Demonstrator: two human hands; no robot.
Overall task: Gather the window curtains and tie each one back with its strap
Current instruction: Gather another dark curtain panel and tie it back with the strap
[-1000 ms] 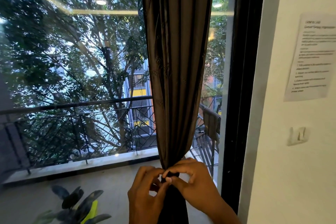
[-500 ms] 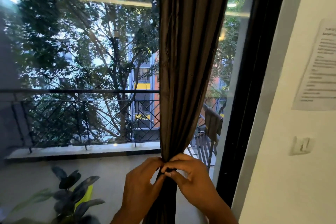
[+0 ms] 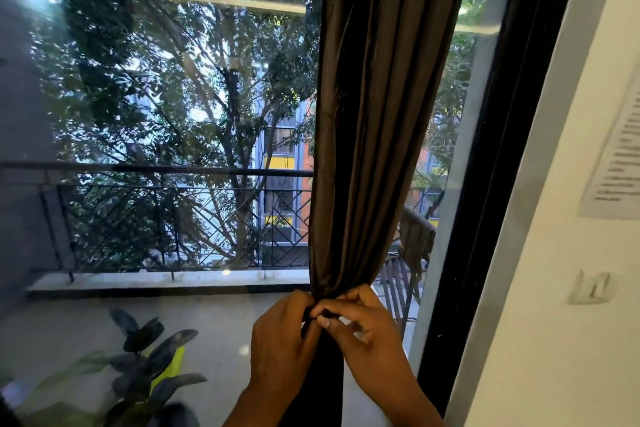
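Both hands are meeting at the curtain's gathered waist: the left hand point(image 3: 282, 336) and right hand point(image 3: 360, 326) are each pinching a dark strap point(image 3: 323, 313) with curled fingers. The brown curtain point(image 3: 377, 121) is hanging bunched before the window glass point(image 3: 173, 135), beside the black frame point(image 3: 491, 184). Both forearms are angling upward.

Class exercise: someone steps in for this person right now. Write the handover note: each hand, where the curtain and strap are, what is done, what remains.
Left hand: pinches the dark strap at the front of the bunched curtain.
Right hand: pinches the strap from the other side; the fingertips of both hands meet there.
Curtain: gathered into one narrow column in front of the window glass, left of the black frame.
Done: gathering.
Left: finish fastening the strap; whether it is secured yet cannot be told. No other curtain is in view.
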